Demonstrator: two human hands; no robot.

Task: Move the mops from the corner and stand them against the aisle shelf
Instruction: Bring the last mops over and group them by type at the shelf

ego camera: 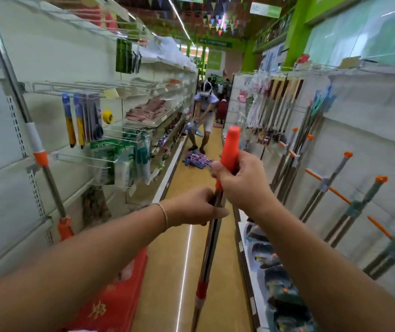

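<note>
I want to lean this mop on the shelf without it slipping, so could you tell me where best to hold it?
Keep to the mop as now: right hand from the right on the orange grip, left hand from the left on the bare metal pole below. Two spaced holds probably steady the long, tilted pole.

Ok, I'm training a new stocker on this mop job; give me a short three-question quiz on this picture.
1. True or false: both hands hold the same mop.
2. Which hand grips the orange handle end: A) left hand B) right hand?
3. Fill in: another mop already leans against the shelf on the person's ____ side.

Key: 1 true; 2 B; 3 left.
</note>
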